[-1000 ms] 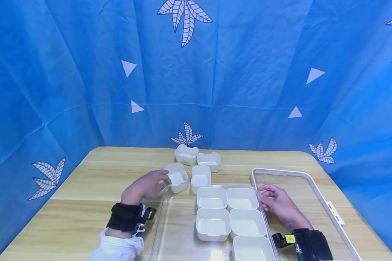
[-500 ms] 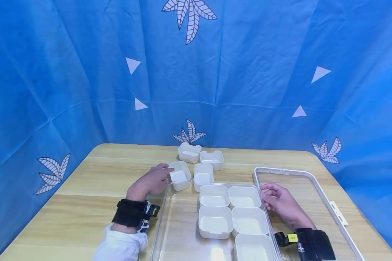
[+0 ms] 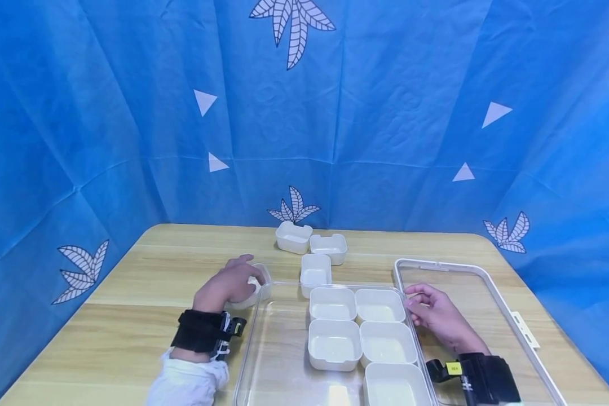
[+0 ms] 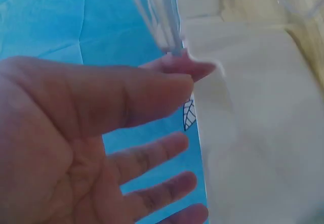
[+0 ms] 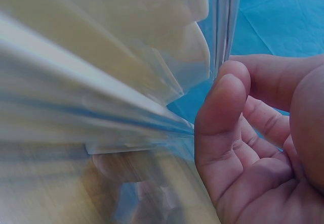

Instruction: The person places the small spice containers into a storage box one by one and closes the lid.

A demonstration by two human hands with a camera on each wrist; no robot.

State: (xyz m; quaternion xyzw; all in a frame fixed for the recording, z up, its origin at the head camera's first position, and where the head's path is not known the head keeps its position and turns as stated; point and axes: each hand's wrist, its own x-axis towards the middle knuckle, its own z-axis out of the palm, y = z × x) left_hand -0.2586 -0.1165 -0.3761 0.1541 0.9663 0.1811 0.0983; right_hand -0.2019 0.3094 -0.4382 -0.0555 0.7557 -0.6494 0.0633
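Observation:
My left hand (image 3: 227, 286) pinches the rim of a small white open container (image 3: 261, 275), just outside the far left corner of a large clear plastic box (image 3: 279, 349). In the left wrist view the thumb and forefinger meet at the white container's rim (image 4: 263, 113), while the other fingers stay spread. At the clear box's right edge, my right hand (image 3: 438, 318) holds its wall between thumb and forefinger; the right wrist view shows these fingertips at the clear wall (image 5: 225, 21). Several white containers (image 3: 335, 342) sit in rows along the box's right side.
Beyond the box stand three more white containers, one (image 3: 316, 269) close to its far edge and two, a notched one (image 3: 293, 237) and its neighbour (image 3: 329, 248), farther back. A clear lid with a white frame (image 3: 487, 280) lies on the wooden table (image 3: 147, 282) at right.
My left hand has taken the small white container by its rim and drawn it left and nearer, away from the one beside it. The right hand stays at the box's edge.

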